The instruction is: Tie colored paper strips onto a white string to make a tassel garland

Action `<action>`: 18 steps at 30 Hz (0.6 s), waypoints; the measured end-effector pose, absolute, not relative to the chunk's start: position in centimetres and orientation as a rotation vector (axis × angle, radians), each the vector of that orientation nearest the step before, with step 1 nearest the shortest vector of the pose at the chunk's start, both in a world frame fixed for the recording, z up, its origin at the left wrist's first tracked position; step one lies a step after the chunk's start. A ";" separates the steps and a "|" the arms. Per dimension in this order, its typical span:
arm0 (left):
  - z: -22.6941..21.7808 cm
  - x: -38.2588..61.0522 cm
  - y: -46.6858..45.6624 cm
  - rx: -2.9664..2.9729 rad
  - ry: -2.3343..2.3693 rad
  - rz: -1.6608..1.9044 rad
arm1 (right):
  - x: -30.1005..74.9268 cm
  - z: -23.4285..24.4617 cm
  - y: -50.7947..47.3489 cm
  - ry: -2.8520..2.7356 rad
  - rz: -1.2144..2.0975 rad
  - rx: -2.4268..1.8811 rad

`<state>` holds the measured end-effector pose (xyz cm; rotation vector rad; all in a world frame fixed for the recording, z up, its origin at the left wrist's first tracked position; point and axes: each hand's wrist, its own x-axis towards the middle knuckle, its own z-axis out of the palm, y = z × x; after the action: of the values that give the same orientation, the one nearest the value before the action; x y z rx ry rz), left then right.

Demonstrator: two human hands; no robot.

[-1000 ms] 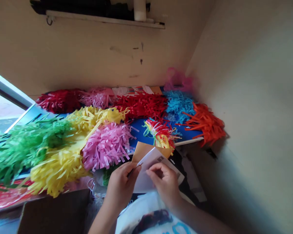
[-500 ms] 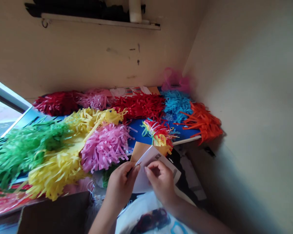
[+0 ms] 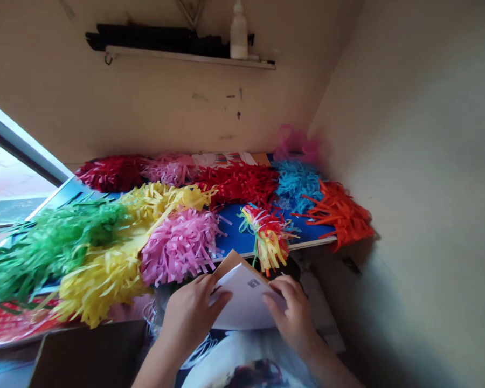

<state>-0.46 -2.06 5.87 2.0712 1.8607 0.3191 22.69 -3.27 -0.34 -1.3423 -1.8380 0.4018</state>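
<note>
My left hand (image 3: pixel 192 312) and my right hand (image 3: pixel 293 310) both grip a white sheet of paper (image 3: pixel 244 299) with a brown sheet behind it, held low in front of me over my lap. The left fingers pinch its left edge, and the right fingers close over its right edge. Just beyond the sheet, a small multicoloured paper tassel (image 3: pixel 267 234) lies at the near edge of a blue board (image 3: pixel 234 237). A pink paper pompom (image 3: pixel 180 245) sits to the left of it.
Shredded-paper pompoms cover the board: green (image 3: pixel 44 245), yellow (image 3: pixel 105 269), red (image 3: pixel 238 183), light blue (image 3: pixel 297 180), orange (image 3: pixel 341 213). A wall stands close on the right. A shelf (image 3: pixel 186 54) with a white bottle (image 3: pixel 238 32) hangs above. A brown box (image 3: pixel 89 353) is at lower left.
My right hand slid from the middle of the sheet to its right edge. The paper now lies lower and flatter. The view tilted down slightly.
</note>
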 end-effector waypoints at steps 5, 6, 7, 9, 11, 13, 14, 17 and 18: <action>6.1 -0.2 -2.0 2.012 1.933 0.246 | 22.5 0.1 -3.5 -1.834 0.535 -1.237; 6.1 -0.6 -1.9 1.953 1.952 0.285 | 23.3 0.1 -3.2 -1.822 0.592 -1.252; 6.1 -1.2 -1.9 1.875 1.970 0.348 | 24.3 -0.1 -2.9 -1.788 0.662 -1.283; 6.1 -2.7 -1.7 1.692 1.965 0.525 | 26.7 -0.7 -2.3 -1.663 0.855 -1.345; 6.2 -3.9 -1.5 1.540 1.897 0.687 | 28.5 -1.6 -2.0 -1.496 1.084 -1.339; 6.4 -4.4 -1.2 1.422 1.782 0.804 | 29.1 -2.4 -1.9 -1.298 1.234 -1.262; 6.5 -4.4 -1.0 1.364 1.728 0.848 | 28.9 -2.6 -1.9 -1.199 1.268 -1.223; 6.7 -4.0 -0.4 1.233 1.626 0.930 | 27.5 -2.3 -1.9 -1.004 1.304 -1.142; 6.7 -3.9 -0.2 1.221 1.625 0.934 | 27.2 -1.8 -1.8 -0.993 1.304 -1.133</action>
<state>-3.89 -0.24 6.67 1.2213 1.6251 0.9341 27.23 -1.76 -1.75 -1.1327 -0.9931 1.3036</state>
